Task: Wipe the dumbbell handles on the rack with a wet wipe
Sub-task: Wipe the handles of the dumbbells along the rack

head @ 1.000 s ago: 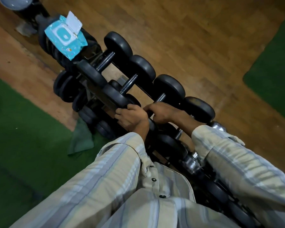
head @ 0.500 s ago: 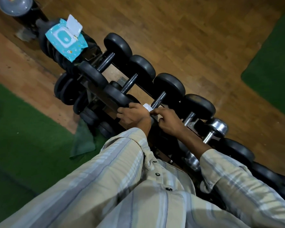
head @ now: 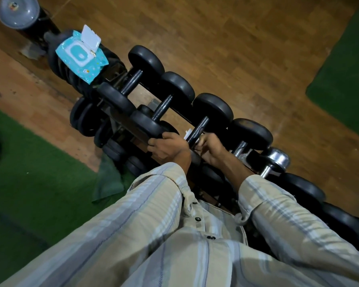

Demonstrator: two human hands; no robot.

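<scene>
You've got black dumbbells (head: 197, 119) lying side by side in a diagonal row on the rack (head: 131, 129), dark handles running crosswise. The third dumbbell's handle (head: 198, 129) has a white wet wipe (head: 187, 135) bunched at its near end. Further along, two chrome handles (head: 241, 147).

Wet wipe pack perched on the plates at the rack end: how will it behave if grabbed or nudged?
The wet wipe pack is probably soft and floppy: its foil edges drape. Probably light. Its flip lid stands open, so it may catch. Resting on rounded plates, it could slide off.
</scene>
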